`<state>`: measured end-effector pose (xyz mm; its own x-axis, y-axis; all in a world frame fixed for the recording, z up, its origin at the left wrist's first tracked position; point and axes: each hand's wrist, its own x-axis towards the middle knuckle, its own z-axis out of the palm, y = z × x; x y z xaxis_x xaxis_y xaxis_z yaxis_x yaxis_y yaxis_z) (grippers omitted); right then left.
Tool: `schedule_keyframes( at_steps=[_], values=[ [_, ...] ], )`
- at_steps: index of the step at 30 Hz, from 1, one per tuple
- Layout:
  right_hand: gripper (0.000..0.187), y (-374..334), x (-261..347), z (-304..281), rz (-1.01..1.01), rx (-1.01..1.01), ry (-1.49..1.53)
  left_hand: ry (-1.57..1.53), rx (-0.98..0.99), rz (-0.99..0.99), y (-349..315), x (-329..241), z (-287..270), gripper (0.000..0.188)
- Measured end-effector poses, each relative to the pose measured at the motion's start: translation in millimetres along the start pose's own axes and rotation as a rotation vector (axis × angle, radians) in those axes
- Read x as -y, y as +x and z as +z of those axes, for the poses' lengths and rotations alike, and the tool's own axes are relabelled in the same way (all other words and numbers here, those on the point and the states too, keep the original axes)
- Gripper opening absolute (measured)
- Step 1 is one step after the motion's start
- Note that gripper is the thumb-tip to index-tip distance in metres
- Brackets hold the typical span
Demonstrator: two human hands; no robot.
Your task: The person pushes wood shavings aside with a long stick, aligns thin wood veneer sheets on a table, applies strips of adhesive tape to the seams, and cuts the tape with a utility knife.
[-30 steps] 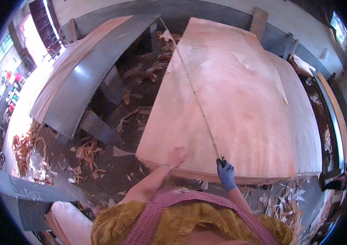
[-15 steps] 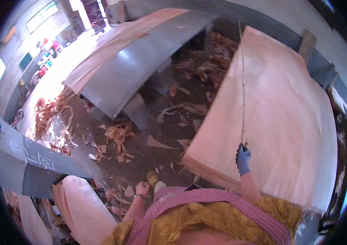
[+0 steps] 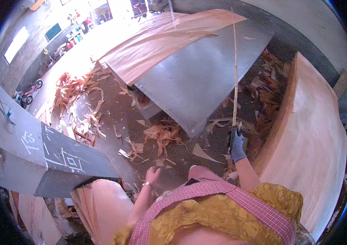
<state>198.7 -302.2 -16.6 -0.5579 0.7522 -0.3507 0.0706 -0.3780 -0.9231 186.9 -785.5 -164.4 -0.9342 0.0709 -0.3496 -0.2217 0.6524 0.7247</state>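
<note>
My right hand, in a blue and dark glove, is wrapped round the near end of a long, thin bamboo stick. The stick points away from me, over the corner of a grey sheet-topped table, and thins toward its far tip. My left hand is bare, with a band at the wrist. Its fingers look loosely curled with nothing in them, and it hangs above the floor at my left side.
A tall stack of wood veneer sheets stands to my right. More veneer covers the table's far left part. Veneer scraps litter the floor. At the left are a grey beam with chalk marks and a veneer bundle.
My view has turned left and I have moved toward the grey table. The stick, earlier over the veneer stack, is now over the floor and table. My right hand keeps its hold.
</note>
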Motion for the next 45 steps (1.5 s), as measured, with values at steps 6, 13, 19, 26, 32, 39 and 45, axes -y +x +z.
schedule_keyframes(
  at_steps=[6,13,19,26,32,39,45],
  values=[
    [0.039,15.6,-7.1,224.3,0.081,0.222,0.088,-0.234,0.386,0.327,171.5,-143.4,-80.4,0.042],
    [0.037,70.9,-65.3,473.9,0.111,0.199,0.191,-0.248,0.540,0.417,379.1,-224.1,-191.0,0.036],
    [0.035,90.7,-72.2,644.5,0.055,0.147,0.232,-0.353,0.822,0.140,537.1,-259.2,-267.6,0.046],
    [0.029,106.4,-78.7,807.5,0.041,0.051,0.178,-0.497,1.211,-0.015,706.4,-310.7,-333.1,0.076],
    [0.039,131.1,-86.0,912.4,0.042,0.102,-0.085,-0.488,1.282,-0.252,835.4,-313.8,-371.1,0.052],
    [0.024,277.6,-105.7,923.7,-0.552,-0.173,-0.751,0.135,0.639,0.368,979.6,-340.8,-408.8,0.041],
    [0.044,512.7,-35.6,938.7,-0.953,-0.340,-1.286,0.619,0.424,0.638,1072.7,-330.3,-402.5,0.042]
  ],
)
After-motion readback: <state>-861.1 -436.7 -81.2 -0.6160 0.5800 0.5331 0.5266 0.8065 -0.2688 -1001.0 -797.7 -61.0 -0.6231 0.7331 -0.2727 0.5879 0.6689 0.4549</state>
